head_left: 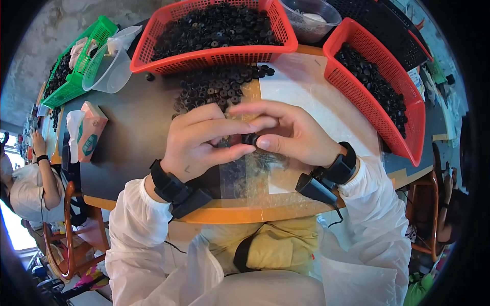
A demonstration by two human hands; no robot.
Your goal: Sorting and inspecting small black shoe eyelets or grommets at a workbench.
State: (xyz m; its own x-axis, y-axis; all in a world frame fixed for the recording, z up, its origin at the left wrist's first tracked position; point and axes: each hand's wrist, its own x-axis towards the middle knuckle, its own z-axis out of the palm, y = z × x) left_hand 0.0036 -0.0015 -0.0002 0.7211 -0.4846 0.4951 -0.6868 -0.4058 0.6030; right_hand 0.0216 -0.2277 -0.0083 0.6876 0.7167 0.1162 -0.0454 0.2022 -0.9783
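Centre frame, left hand point(191, 135): pinches black part point(249, 139).
Right hand point(301, 132): apparently grips it too.
Top, red basket point(214, 57): black pieces point(219, 28).

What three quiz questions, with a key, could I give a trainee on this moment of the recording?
1. What is at the spot where the left hand and right hand meet?
A) a white tissue
B) a small black part
C) a clear plastic bowl

2. True or false: the tissue box stands to the right of both hands.

3. Where on the tabletop are the loose black parts, relative to the hands and the large red basket?

Key:
1. B
2. False; the tissue box is to the left of both hands.
3. Between the hands and the large red basket.
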